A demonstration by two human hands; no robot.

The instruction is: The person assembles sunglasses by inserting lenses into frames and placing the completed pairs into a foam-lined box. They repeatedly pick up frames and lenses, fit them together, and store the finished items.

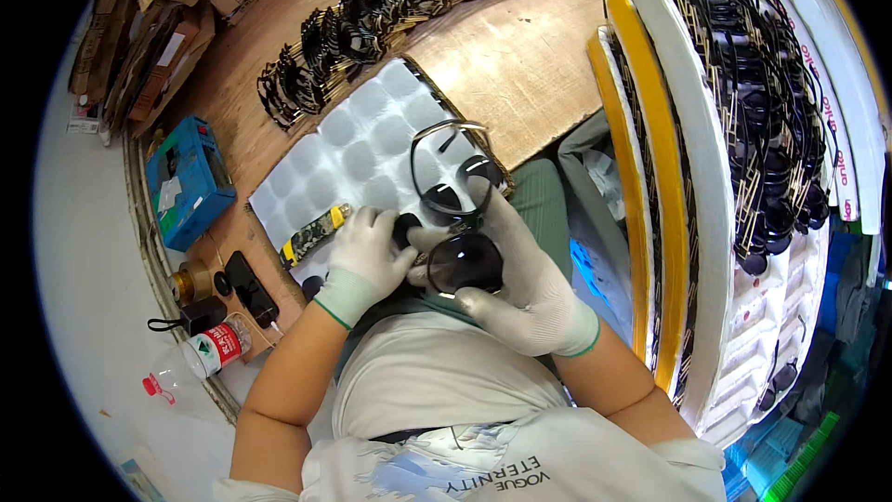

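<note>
Just above the lap, at the near edge of the worktop (520,56), both gloved hands meet around a pair of sunglasses (457,223). One dark lens sits between them: the right hand (520,288) cups the frame from below and beside, fingers closed on it, while the left hand (367,256) pinches its left edge. A white dimpled tray (353,149) lies just behind the hands.

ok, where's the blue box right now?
Head view, left side: the blue box sits at the table's left edge, left of the white tray.
</note>
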